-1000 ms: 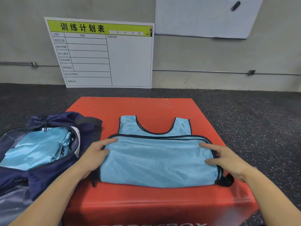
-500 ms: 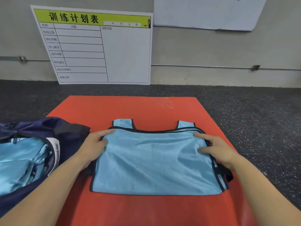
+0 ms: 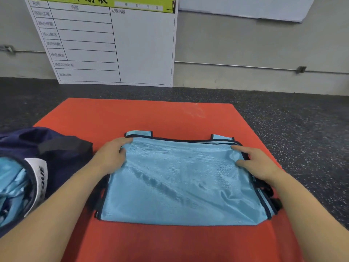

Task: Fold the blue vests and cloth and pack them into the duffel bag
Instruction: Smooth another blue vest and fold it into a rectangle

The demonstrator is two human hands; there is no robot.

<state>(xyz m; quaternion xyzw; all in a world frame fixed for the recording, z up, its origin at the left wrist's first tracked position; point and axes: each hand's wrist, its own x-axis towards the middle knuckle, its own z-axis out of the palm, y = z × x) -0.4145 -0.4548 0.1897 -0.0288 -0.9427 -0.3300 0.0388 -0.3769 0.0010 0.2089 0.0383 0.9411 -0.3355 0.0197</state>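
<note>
A light blue vest point(image 3: 181, 180) with dark trim lies folded in half on the red mat point(image 3: 151, 114). Only its two shoulder strap ends show past the far fold edge. My left hand point(image 3: 111, 157) pinches the far left corner of the top layer, thumb on the cloth. At the far right corner, my right hand point(image 3: 258, 165) holds the top layer with index finger and thumb on top. The navy duffel bag point(image 3: 56, 148) lies open to the left of the mat. Folded light blue cloth point(image 3: 11, 182) is inside it.
A white schedule board point(image 3: 117, 44) with a green header leans against the grey wall behind the mat. A whiteboard point(image 3: 245, 6) hangs at the upper right. Dark speckled floor point(image 3: 302, 120) surrounds the mat.
Both hands have drawn the vest's top layer further away from me, so the neckline is covered and only the strap ends show. The view has moved closer and lower.
</note>
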